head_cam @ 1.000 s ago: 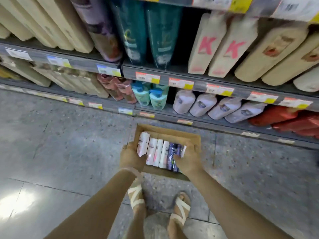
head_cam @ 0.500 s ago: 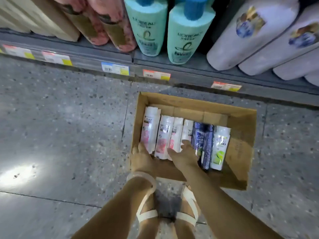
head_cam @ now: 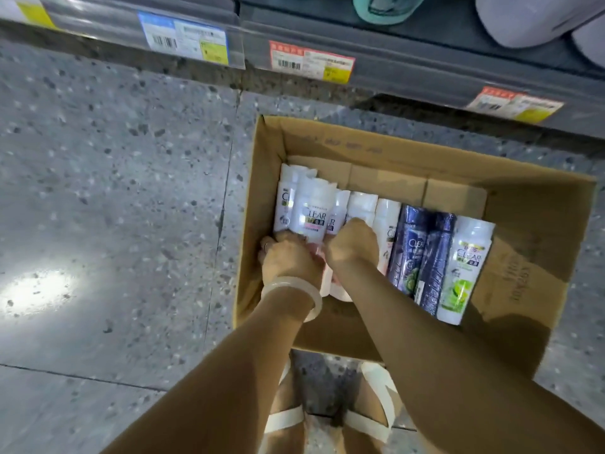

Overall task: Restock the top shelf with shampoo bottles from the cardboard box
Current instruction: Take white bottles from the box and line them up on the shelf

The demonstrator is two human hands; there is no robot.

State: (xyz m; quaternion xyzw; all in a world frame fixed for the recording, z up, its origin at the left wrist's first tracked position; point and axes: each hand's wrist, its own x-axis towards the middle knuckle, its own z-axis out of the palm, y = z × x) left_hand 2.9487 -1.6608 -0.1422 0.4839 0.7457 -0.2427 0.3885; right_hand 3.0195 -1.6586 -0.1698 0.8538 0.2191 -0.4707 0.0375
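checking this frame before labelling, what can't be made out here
Head view only:
- Top shelf: cut off by the upper edge.
- Fingertips of the left hand and right hand: hidden behind the hands themselves, among the white bottles.
- Price tags: print too blurred to read.
- Cardboard box near wall: partly hidden by the forearms.

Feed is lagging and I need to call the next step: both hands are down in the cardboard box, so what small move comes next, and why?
Probably lift straight up. The left hand already grips the raised white Clear bottle, and the right hand curls over the neighbouring white bottle; both sit inside the cardboard box, so they must clear its walls first.
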